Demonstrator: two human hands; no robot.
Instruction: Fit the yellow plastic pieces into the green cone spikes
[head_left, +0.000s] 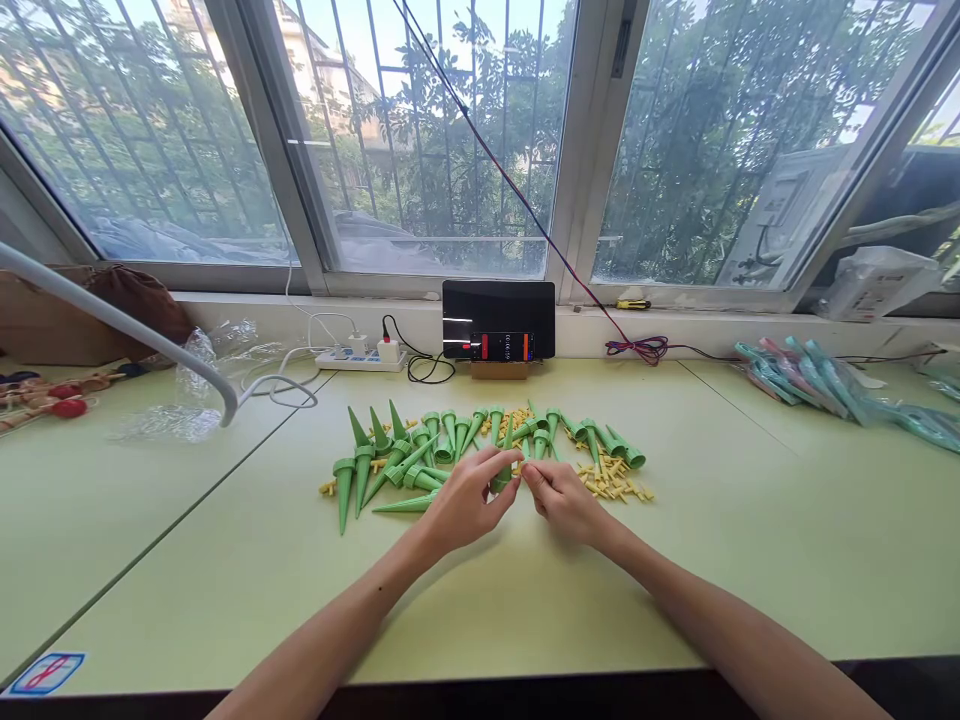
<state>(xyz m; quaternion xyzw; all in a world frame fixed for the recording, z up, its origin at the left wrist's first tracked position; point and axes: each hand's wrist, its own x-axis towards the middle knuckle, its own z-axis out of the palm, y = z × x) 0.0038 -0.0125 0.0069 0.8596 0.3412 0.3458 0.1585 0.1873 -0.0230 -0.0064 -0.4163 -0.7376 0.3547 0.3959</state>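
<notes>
Your bare forearms (352,605) reach over the pale yellow-green tabletop (525,625). Your left hand (472,495) curls thumb and fingers around one green plastic cone (501,483); your right hand (562,495) pinches narrowly beside it, anything inside hidden. Many other green plastic cones (406,462) and small yellow plastic pegs (611,482) lie loose beyond, so much seems left; which cones are finished, I cannot tell.

The green spikes (343,488) look like smooth plastic; at twelve o'clock, the black screen (495,306) is glossy.
</notes>
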